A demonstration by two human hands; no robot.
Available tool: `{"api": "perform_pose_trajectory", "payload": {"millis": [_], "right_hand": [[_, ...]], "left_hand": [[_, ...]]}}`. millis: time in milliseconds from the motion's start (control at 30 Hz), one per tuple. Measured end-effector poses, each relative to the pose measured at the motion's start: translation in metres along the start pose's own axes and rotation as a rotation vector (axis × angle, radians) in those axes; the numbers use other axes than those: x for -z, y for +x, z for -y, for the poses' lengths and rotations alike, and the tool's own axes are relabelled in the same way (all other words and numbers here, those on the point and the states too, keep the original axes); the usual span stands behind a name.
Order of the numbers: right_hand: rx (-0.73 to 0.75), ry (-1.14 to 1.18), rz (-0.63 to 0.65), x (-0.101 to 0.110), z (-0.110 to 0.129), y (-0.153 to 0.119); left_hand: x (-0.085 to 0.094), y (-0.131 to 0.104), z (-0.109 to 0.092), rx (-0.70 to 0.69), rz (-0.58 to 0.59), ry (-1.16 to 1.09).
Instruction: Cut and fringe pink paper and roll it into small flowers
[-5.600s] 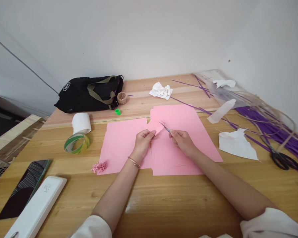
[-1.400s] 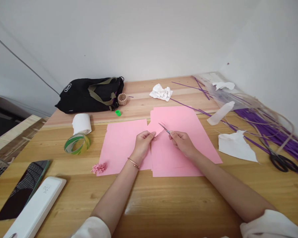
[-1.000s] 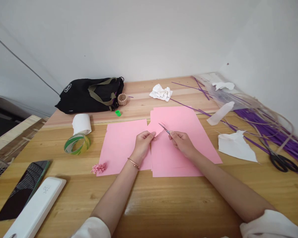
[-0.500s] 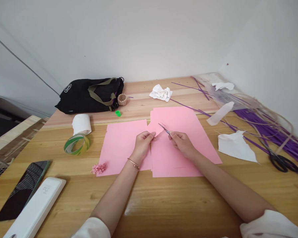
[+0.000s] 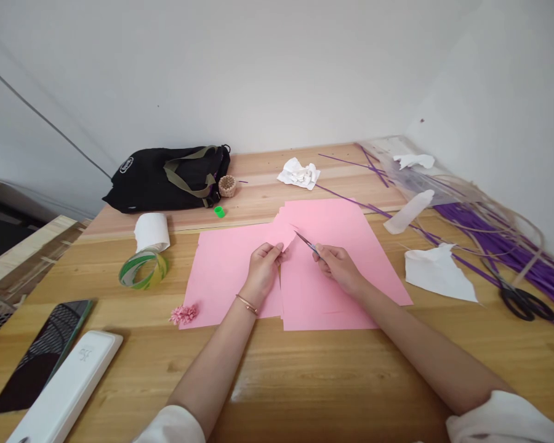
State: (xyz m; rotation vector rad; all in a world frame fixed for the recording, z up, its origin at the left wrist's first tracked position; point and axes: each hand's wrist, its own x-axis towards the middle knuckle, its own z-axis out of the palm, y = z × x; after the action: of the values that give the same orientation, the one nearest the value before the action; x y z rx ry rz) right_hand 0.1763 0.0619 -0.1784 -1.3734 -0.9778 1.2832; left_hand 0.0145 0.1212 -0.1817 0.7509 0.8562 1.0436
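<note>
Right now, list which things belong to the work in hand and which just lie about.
In use:
- small scissors, right hand
- small pink piece, left hand
- probably pink sheets beneath

Apparently lying about:
- black bag
- white roll
- tape
- phone
- purple strips
- black-handled scissors

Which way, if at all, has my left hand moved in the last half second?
Yes: your left hand has shifted slightly left, judged against the green cap, which hasn't moved.
</note>
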Motion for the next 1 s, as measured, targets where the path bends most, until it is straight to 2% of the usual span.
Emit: {"api": "perform_pose_trajectory", "payload": {"millis": [1000], "right_hand": [[0.016, -0.029, 0.008, 0.0005, -0.0020, 0.0008]], "left_hand": [[0.0008, 0.0007, -0.0008, -0.005, 0.008, -0.021]]}}
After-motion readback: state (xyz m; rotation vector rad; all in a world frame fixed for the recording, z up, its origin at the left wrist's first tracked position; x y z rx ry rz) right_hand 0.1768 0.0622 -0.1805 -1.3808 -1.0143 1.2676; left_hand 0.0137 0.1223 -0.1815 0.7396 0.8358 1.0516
